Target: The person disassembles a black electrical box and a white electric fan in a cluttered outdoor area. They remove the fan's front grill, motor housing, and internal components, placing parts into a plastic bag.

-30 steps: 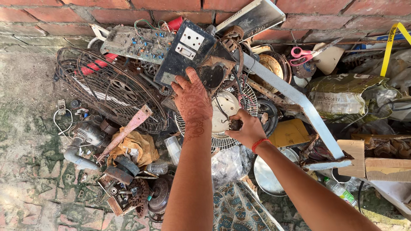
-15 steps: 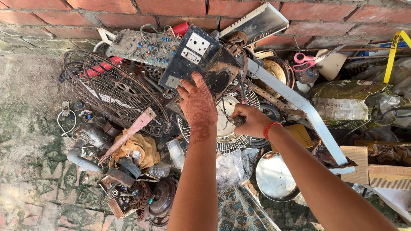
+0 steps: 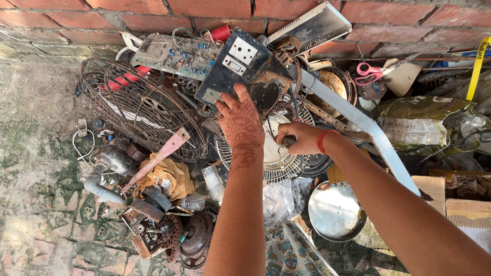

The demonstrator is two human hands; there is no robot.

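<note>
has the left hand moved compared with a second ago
Barely, if at all. The left hand lies on the dark switch panel as before; the apparent shift looks like head-camera motion.

Both bare forearms reach toward twelve o'clock. The left hand (image 3: 240, 122) lies flat, palm down, fingers spread, henna patterned. The right hand (image 3: 299, 138), at its three o'clock, is curled closed, a red thread round its wrist.

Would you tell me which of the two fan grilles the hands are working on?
The small white fan grille, under the left hand and right hand. The large dark rusty grille lies untouched to its left.
</note>
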